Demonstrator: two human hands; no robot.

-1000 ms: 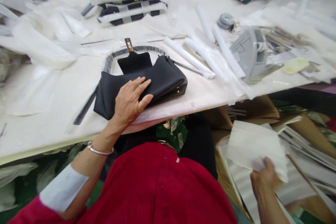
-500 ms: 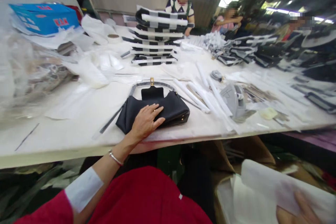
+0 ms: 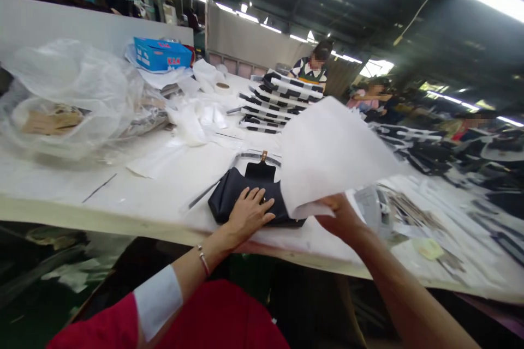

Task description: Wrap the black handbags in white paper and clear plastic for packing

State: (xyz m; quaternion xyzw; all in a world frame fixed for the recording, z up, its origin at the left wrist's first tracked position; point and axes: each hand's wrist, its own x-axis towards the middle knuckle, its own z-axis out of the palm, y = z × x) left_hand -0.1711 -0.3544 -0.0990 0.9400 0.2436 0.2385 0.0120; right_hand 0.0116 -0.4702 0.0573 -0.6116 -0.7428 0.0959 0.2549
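A black handbag [image 3: 225, 196] lies on the white table near its front edge, its flap [image 3: 261, 172] folded back and a gold clasp [image 3: 264, 156] at the flap's far end. My left hand [image 3: 249, 212] rests on the bag with its fingers spread. To the right, my right hand [image 3: 338, 215] grips a large sheet of white paper [image 3: 331, 147] by its lower edge. The sheet hangs over the bag's right end and hides part of it. The bag's strap [image 3: 241, 158] loops behind the flap.
Behind the bag stands a stack of black-and-white wrapped pieces [image 3: 266, 112]. Plastic bags [image 3: 94, 103] and a blue box [image 3: 161, 55] are at the left. A grey object [image 3: 370, 207] and strips [image 3: 413, 207] lie at the right. A person [image 3: 313, 68] is across the table [image 3: 164, 196].
My right hand has come up from below the table's edge at the lower right, bringing the white sheet over the bag. My left hand stays on the bag. The view has shifted.
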